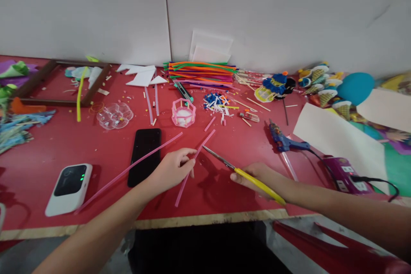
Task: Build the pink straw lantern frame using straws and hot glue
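Between the fingers of my left hand [176, 166] is a pink plastic straw [182, 190], held at a slant above the red table. My right hand [257, 175] grips yellow-handled scissors [245, 174], their metal blades pointing left, with the tip at the straw. Whether the blades touch the straw I cannot tell. A short cut pink piece [209, 124] lies just beyond the straw's upper end. Farther back stands a small pink frame made of straw pieces [183, 113]. A longer pink straw [128, 169] lies across a black phone [138, 139] to the left.
A white device with a screen [68, 190] sits front left. On the right are a blue glue gun [284, 137] and a purple power socket [345, 175]. Coloured pipe cleaners [202, 72], a green cutter [184, 93] and blue and white bits [216, 102] lie toward the wall.
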`<state>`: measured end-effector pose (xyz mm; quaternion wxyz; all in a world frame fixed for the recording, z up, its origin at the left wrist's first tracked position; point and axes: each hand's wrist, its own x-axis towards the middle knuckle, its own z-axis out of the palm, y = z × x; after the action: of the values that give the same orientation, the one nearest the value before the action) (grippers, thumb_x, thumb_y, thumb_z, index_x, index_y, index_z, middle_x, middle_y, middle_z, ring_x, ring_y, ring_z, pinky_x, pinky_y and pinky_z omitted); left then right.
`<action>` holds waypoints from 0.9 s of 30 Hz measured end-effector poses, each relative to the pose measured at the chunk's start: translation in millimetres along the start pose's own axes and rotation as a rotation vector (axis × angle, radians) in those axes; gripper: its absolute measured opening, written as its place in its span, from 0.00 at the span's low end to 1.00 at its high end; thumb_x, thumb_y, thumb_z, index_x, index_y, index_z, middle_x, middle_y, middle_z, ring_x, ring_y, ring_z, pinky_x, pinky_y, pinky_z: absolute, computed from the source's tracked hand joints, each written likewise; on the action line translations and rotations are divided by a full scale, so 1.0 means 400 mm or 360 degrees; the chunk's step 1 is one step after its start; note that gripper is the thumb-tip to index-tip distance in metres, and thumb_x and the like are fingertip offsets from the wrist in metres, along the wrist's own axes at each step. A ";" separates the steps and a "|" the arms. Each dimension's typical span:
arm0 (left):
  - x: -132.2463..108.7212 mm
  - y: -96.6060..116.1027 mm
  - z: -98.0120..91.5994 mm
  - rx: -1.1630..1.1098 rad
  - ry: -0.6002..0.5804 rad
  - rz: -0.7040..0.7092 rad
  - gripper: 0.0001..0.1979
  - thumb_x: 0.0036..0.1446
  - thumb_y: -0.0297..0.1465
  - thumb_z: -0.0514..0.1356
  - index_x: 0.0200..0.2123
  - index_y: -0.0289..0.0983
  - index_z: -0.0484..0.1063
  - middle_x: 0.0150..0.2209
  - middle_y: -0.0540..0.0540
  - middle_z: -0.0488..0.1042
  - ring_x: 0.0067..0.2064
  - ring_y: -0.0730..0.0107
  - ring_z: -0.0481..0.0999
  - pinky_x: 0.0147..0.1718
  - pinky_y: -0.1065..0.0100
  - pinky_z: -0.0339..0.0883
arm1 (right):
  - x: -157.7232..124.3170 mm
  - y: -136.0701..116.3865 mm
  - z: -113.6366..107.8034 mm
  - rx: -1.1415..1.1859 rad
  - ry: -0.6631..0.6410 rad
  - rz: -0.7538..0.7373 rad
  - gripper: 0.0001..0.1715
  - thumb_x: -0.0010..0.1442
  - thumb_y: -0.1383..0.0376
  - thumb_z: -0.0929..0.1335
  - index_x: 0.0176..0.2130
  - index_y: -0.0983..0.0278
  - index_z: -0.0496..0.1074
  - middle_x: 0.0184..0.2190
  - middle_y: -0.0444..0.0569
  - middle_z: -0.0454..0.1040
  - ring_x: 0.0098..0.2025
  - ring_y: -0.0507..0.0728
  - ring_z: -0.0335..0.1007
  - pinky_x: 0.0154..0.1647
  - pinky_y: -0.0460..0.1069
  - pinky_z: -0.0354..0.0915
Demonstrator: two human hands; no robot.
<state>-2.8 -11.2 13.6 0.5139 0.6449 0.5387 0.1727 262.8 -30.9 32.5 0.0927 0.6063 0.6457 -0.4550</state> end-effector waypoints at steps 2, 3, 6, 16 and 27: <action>-0.001 -0.001 0.000 -0.0010 0.0007 0.0005 0.23 0.60 0.35 0.53 0.56 0.31 0.71 0.23 0.50 0.78 0.27 0.66 0.75 0.29 0.68 0.64 | -0.001 -0.009 -0.004 0.0005 -0.0007 0.0007 0.44 0.48 0.23 0.54 0.17 0.59 0.50 0.11 0.41 0.51 0.15 0.48 0.48 0.17 0.47 0.40; -0.002 -0.001 0.000 -0.0014 0.0009 0.0007 0.23 0.60 0.34 0.52 0.56 0.31 0.71 0.23 0.50 0.78 0.26 0.66 0.75 0.29 0.68 0.64 | -0.002 -0.013 -0.005 0.0014 -0.0010 0.0006 0.44 0.47 0.23 0.54 0.17 0.59 0.50 0.11 0.41 0.51 0.15 0.48 0.48 0.17 0.47 0.41; -0.004 -0.002 0.001 -0.0032 -0.0011 0.0000 0.24 0.60 0.34 0.52 0.57 0.32 0.70 0.23 0.50 0.78 0.26 0.67 0.75 0.29 0.68 0.64 | -0.002 -0.019 -0.009 0.0030 -0.0010 -0.0012 0.44 0.47 0.23 0.56 0.17 0.59 0.51 0.11 0.41 0.51 0.15 0.48 0.48 0.17 0.47 0.41; -0.006 0.001 0.001 -0.0080 0.0048 0.0025 0.21 0.61 0.33 0.51 0.55 0.34 0.70 0.22 0.52 0.76 0.25 0.68 0.74 0.28 0.68 0.65 | 0.021 0.007 -0.015 -0.0075 0.0030 -0.0178 0.44 0.51 0.25 0.55 0.17 0.61 0.52 0.16 0.40 0.47 0.19 0.48 0.43 0.21 0.47 0.42; -0.002 -0.008 0.014 -0.0447 0.0220 0.0095 0.07 0.63 0.36 0.52 0.36 0.40 0.62 0.24 0.51 0.76 0.24 0.71 0.72 0.29 0.68 0.67 | -0.017 -0.023 -0.010 0.0113 -0.0111 -0.0302 0.41 0.56 0.28 0.51 0.23 0.60 0.50 0.20 0.40 0.48 0.24 0.50 0.43 0.23 0.47 0.44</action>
<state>-0.4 -15.0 8.8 0.5554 0.5690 0.5239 0.3054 258.2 -31.6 43.9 0.0500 0.5291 0.6800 -0.5051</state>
